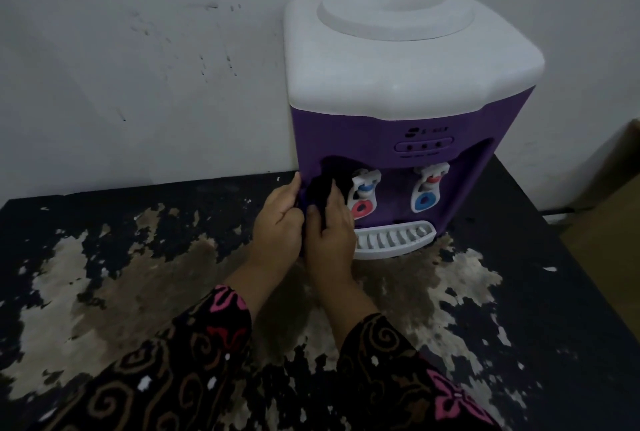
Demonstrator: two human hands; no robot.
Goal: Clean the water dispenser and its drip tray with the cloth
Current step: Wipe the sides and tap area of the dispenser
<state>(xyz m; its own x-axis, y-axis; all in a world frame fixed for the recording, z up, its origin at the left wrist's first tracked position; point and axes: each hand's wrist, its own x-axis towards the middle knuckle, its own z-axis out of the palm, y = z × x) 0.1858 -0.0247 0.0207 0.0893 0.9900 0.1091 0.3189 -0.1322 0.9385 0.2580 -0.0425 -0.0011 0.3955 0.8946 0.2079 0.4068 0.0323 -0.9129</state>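
Head view. A purple water dispenser (398, 125) with a white top stands at the back of a black table (561, 257), against a marked white wall (138, 67). The table's coating is peeled away in pale patches in front of the dispenser. The left hand (278, 219) and right hand (329, 228) lie side by side at the dispenser's left front edge, both gripping a dark cloth (320, 190) held against the purple body beside the red-lever tap (363, 195). The blue-lever tap (427, 191) is to its right. The white slotted drip tray (394, 240) projects below the taps, just beside the right hand. Both forearms wear patterned sleeves (194, 361).
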